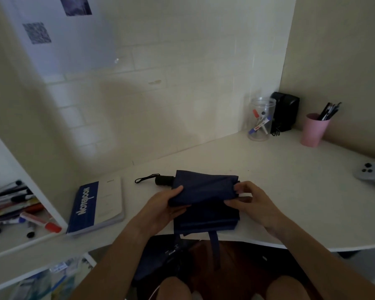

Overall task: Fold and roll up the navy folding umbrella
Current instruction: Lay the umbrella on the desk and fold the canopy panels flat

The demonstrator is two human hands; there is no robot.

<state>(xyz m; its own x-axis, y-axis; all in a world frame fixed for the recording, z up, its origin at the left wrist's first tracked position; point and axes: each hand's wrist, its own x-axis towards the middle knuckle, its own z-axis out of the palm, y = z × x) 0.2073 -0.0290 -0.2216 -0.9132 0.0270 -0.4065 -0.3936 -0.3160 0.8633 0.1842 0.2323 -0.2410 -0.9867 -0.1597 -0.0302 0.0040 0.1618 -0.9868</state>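
Note:
The navy folding umbrella (206, 191) lies across the near edge of the white desk (279, 180), its canopy collapsed into flat folds. Its black handle (164, 180) with a wrist loop points left. A navy strap (214, 245) hangs down over the desk edge. My left hand (162, 205) grips the left side of the canopy, thumb on top of a fold. My right hand (250, 198) pinches the fabric at the right end, near the tip. Part of the lower canopy is hidden under both hands.
A blue and white notebook (95, 205) lies left of the umbrella. At the back right stand a clear jar of markers (260, 119), a black box (285, 111) and a pink cup of pens (314, 129). A grey controller (370, 173) rests far right. Pens fill a left shelf (13, 204).

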